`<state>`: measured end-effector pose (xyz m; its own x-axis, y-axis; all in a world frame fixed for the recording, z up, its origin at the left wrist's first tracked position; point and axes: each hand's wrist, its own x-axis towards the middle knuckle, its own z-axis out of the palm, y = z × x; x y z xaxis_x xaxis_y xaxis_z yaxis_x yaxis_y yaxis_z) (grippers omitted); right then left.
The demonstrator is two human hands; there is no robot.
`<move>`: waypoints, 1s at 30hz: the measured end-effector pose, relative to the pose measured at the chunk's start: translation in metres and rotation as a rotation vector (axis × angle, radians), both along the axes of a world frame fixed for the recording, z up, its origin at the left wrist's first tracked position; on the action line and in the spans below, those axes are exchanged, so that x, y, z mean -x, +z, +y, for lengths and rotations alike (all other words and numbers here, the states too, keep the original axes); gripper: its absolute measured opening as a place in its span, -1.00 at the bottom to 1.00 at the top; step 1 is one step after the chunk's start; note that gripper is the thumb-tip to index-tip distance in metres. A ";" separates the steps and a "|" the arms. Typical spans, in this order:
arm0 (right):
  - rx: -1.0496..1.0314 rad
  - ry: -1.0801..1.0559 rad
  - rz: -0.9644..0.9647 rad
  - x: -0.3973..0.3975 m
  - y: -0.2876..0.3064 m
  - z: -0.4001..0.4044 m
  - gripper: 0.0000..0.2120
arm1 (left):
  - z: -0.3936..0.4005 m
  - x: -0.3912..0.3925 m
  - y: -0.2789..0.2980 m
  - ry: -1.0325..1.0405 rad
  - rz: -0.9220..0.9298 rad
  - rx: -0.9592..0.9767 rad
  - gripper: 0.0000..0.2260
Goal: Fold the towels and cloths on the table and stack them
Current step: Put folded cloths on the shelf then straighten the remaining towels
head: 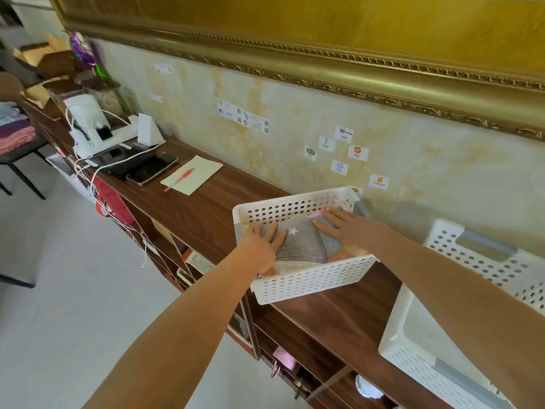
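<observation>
Grey folded cloth (300, 242), w/ white star, lies on top of a stack inside the white perforated basket (306, 280), at the front edge of the wooden table (206, 202). Left hand (262, 246): fingers straight, flat on the cloth's left side. Right hand (346, 230): fingers straight, flat on its right side. Pink and cream cloths (283, 265) lie beneath. Two more white baskets (483, 261) sit toward the table's right end. Paper w/ red pen (180, 178) lies toward the left.
</observation>
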<state>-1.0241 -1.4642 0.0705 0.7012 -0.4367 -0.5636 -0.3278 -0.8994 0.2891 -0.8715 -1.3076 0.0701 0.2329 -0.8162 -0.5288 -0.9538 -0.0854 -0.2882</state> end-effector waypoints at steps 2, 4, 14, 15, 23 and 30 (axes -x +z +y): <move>-0.001 0.007 0.011 0.001 0.002 -0.004 -0.15 | 0.000 -0.003 0.003 -0.024 0.026 0.039 -0.21; 0.016 0.023 0.011 0.002 0.004 -0.011 -0.15 | 0.001 -0.002 0.005 -0.036 0.052 0.097 -0.24; 0.266 0.007 -0.071 0.011 0.012 -0.011 -0.15 | 0.013 0.038 0.028 -0.043 0.352 0.042 -0.25; 0.266 -0.038 -0.117 0.015 0.011 -0.007 -0.21 | 0.017 0.036 0.031 -0.070 0.389 0.015 -0.25; 0.250 -0.308 -0.358 0.028 0.007 0.011 -0.59 | 0.024 0.023 0.028 -0.444 0.330 0.182 -0.74; 0.209 -0.285 -0.395 0.048 -0.008 -0.004 -0.52 | 0.010 0.070 0.022 -0.563 0.410 0.409 -0.68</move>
<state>-1.0718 -1.4681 0.0625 0.6796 -0.7155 -0.1616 -0.6708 -0.6954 0.2577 -0.9412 -1.2981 0.0922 -0.4182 -0.9008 -0.1167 -0.9083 0.4160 0.0438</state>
